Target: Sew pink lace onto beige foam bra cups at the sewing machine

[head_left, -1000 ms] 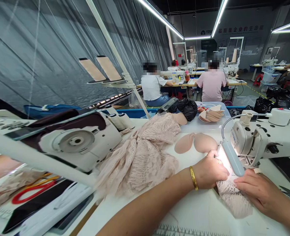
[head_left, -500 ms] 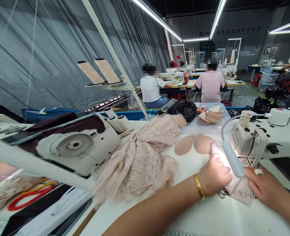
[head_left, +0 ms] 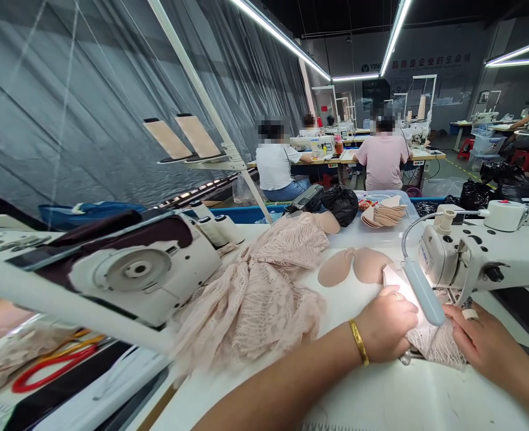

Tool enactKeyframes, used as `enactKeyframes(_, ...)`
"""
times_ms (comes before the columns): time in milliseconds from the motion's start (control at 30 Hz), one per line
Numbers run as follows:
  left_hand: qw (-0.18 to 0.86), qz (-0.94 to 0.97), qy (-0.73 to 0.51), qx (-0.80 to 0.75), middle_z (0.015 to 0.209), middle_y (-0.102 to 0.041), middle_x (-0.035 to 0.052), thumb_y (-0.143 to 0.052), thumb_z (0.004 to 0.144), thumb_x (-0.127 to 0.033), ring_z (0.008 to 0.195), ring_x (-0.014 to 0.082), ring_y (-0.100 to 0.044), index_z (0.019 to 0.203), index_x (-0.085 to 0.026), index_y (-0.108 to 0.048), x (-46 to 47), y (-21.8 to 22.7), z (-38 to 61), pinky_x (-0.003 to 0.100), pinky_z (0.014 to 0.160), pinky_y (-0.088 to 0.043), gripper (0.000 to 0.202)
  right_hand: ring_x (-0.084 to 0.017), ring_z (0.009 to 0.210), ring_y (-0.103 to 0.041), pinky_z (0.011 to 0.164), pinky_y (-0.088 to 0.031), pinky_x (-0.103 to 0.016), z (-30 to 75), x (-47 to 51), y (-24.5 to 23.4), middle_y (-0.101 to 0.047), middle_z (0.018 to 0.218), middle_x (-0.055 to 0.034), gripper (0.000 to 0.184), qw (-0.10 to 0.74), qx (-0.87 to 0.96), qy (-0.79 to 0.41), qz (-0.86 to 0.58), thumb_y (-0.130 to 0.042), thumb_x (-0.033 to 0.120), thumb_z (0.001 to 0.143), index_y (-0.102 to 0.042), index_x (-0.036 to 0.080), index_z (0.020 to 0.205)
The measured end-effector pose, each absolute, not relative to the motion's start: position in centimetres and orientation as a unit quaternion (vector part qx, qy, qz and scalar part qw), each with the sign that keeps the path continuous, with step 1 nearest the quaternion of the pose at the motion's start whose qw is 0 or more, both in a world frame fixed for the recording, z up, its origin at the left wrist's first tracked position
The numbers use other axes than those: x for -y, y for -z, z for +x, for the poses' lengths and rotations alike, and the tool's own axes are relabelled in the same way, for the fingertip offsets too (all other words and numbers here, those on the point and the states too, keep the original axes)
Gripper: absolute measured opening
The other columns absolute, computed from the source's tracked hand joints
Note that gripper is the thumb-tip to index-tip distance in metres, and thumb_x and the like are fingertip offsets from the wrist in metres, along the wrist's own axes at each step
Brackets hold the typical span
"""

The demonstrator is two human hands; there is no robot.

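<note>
Under the needle area of a white sewing machine (head_left: 444,254) lies a pale pink lace piece (head_left: 441,346), brightly lit by a grey tube lamp (head_left: 423,293). My left hand (head_left: 388,323), with a gold bracelet at the wrist, has its fingers curled onto the left part of the lace. On the lace's right side, my right hand (head_left: 486,338) holds the edge between thumb and fingers; a white band circles one finger. The lamp hides the needle and part of the fabric. Just beyond my left hand rest two joined beige bra cups (head_left: 354,266).
A heap of pink lace (head_left: 264,287) covers the table's left middle. Behind it stand a clear plastic bin (head_left: 408,230) with stacked cups (head_left: 383,212) and a black bag (head_left: 340,205). Another sewing machine (head_left: 134,269) is at left, near red-handled scissors (head_left: 49,368). Co-workers sit ahead.
My left hand has shifted slightly left and down, still on the lace. My right hand stays nearly in place. The head view has moved a little.
</note>
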State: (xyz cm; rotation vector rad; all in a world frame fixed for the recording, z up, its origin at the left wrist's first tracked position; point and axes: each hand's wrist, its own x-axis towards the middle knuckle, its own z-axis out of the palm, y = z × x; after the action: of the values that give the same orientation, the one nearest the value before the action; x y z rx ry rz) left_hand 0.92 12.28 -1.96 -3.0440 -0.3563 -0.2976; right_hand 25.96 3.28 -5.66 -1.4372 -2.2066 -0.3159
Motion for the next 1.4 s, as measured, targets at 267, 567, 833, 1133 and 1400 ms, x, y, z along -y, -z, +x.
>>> enactKeyframes(267,-0.065,-0.985,0.045,0.152,0.108,-0.067,0.0094,-0.069,0.081,-0.038,0.096,0.0266,-0.061,0.108,-0.019,-0.066,-11.3,-0.5,1.0,0.038,0.081,-0.049,0.033,-0.03,0.131,-0.061,0.102,-0.052,-0.046,23.3,-2.2,4.2,-0.066,0.141,-0.0126,0.053,0.242,0.87,0.067,-0.425,-0.056,0.026,0.101,-0.043,0.026,0.153)
enactKeyframes(567,-0.014,-0.987,0.029,0.157,0.106,-0.066,0.009,-0.063,0.079,-0.026,0.092,0.0275,-0.06,0.101,-0.019,-0.064,-11.0,0.0,0.1,0.041,0.076,-0.04,0.023,-0.026,0.102,-0.072,0.098,-0.048,-0.048,24.9,-3.3,6.2,-0.074,0.124,-0.0089,0.041,0.169,0.837,0.114,-0.507,-0.036,0.003,0.095,-0.066,0.023,0.115)
enactKeyframes(833,0.003,-0.986,0.076,0.149,0.108,-0.07,0.0055,-0.061,0.081,-0.015,0.096,0.0249,-0.061,0.102,-0.02,-0.064,-11.4,1.7,0.5,0.049,0.095,-0.035,0.021,-0.029,0.11,-0.069,0.095,-0.046,-0.049,24.9,-3.2,6.1,-0.075,0.126,-0.0054,0.047,0.166,0.844,0.103,-0.5,-0.041,0.006,0.093,-0.062,0.026,0.131)
enactKeyframes(1133,0.015,-0.983,0.119,0.135,0.098,-0.073,0.0037,-0.059,0.081,-0.009,0.087,0.0212,-0.057,0.094,-0.02,-0.065,-12.0,2.7,0.7,0.046,0.091,-0.032,0.018,-0.027,0.104,-0.07,0.093,-0.049,-0.047,25.6,-3.9,7.1,-0.076,0.122,-0.0049,0.061,0.165,0.83,0.107,-0.522,-0.042,0.008,0.092,-0.054,0.031,0.148)
enactKeyframes(1400,0.019,-0.981,0.134,0.143,0.097,-0.074,0.0032,-0.059,0.082,-0.011,0.085,0.0207,-0.056,0.091,-0.019,-0.063,-12.1,2.7,0.8,0.046,0.087,-0.03,0.013,-0.028,0.11,-0.068,0.095,-0.05,-0.05,25.8,-3.9,7.1,-0.073,0.129,-0.0064,0.055,0.15,0.838,0.096,-0.516,-0.039,0.01,0.096,-0.056,0.028,0.145)
